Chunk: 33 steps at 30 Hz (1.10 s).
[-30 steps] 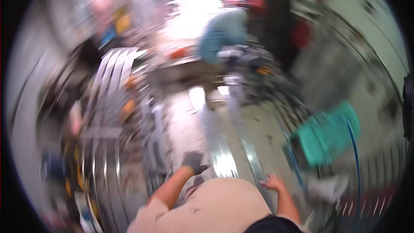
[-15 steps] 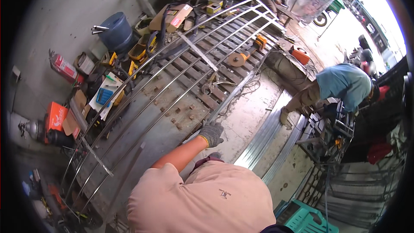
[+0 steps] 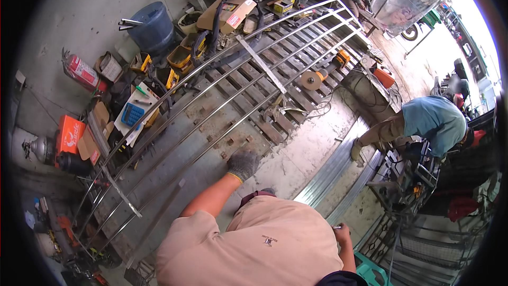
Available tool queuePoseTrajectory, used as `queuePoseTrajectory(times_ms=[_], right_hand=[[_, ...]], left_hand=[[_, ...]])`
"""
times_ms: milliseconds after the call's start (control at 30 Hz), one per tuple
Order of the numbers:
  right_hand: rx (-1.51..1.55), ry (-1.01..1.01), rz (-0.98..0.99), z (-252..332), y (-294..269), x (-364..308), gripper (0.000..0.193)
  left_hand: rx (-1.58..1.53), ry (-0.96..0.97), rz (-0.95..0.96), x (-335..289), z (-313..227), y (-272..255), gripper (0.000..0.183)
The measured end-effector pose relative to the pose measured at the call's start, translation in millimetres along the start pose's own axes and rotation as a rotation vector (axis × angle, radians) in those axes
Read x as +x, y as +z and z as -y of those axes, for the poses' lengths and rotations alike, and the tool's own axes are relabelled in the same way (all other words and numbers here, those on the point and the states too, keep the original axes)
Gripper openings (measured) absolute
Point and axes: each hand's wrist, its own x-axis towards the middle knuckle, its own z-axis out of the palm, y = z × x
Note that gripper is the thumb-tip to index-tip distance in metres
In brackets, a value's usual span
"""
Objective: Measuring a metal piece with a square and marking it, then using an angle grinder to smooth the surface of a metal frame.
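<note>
Right hand [image 3: 344, 234] is pinching a slim stick [image 3: 337, 227], can't tell finger spread on the gloved left hand [image 3: 244, 165], and the barred frame [image 3: 233, 99] at its 11 o'clock could slide if bumped.

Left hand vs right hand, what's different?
Covering: the left hand wears a dark grey glove; the right hand is bare.
Grip: the right hand holds a small slim item, too small to identify; the left hand's grip is hidden.
Place: the left hand is out by the work table, the right hand beside the torso.
Shared: bare forearms.
</note>
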Motion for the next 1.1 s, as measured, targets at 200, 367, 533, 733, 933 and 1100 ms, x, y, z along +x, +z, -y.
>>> queuePoseTrajectory(times_ms=[200,367,533,733,933,1100], right_hand=[[-0.518,-0.099,0.113,23,9,22,0.050],[-0.650,-0.232,0.118,123,-11,35,0.047],[-0.575,-0.449,0.045,224,-25,88,0.025],[-0.481,-0.946,-0.061,437,-29,126,0.015],[-0.367,-1.470,-0.092,665,-34,201,0.032],[-0.612,-1.742,-0.143,853,1,256,0.024]], left_hand=[[-0.078,0.215,-0.285,-4,13,5,0.024],[-0.121,0.218,-0.327,-3,12,-6,0.021],[-0.131,0.238,-0.254,1,13,-3,0.026],[-0.051,0.268,-0.193,-9,15,-8,0.018],[0.030,0.174,-0.185,4,11,2,0.017],[0.210,-0.179,0.346,-8,-20,1,0.029]])
